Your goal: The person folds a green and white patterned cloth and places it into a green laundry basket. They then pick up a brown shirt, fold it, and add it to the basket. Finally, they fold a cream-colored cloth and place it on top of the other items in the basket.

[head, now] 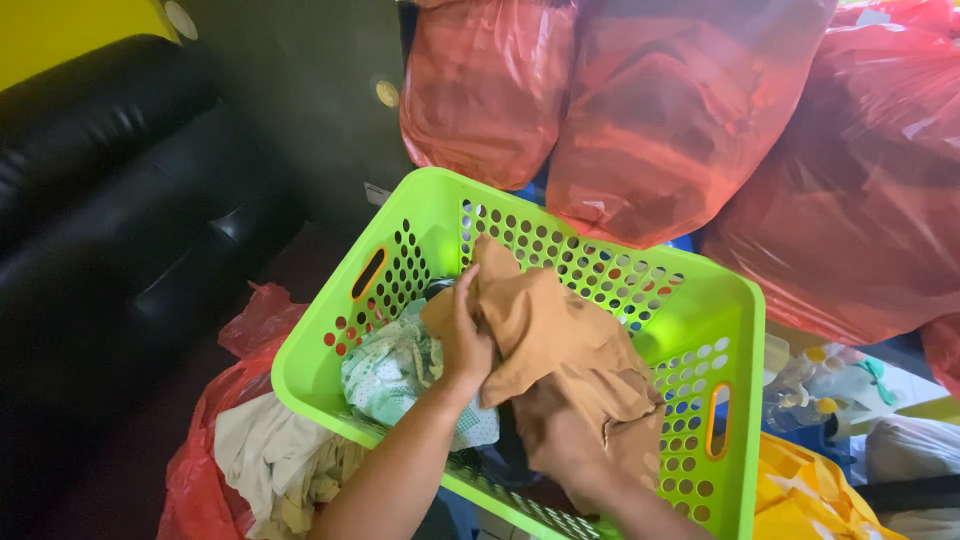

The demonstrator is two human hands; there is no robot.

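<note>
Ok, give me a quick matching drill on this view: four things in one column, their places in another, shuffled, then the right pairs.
Things:
1. tan cloth
2. pale green dotted cloth
3. red plastic bags
4. black sofa

Places:
A. at the left edge of the view, beside the basket
B. gripped by both hands over the green basket
C. piled behind the basket
D. lying inside the basket, under the left hand

Pairs: 1-B, 2-D, 3-C, 4-A. The right hand grips the tan cloth from below.
</note>
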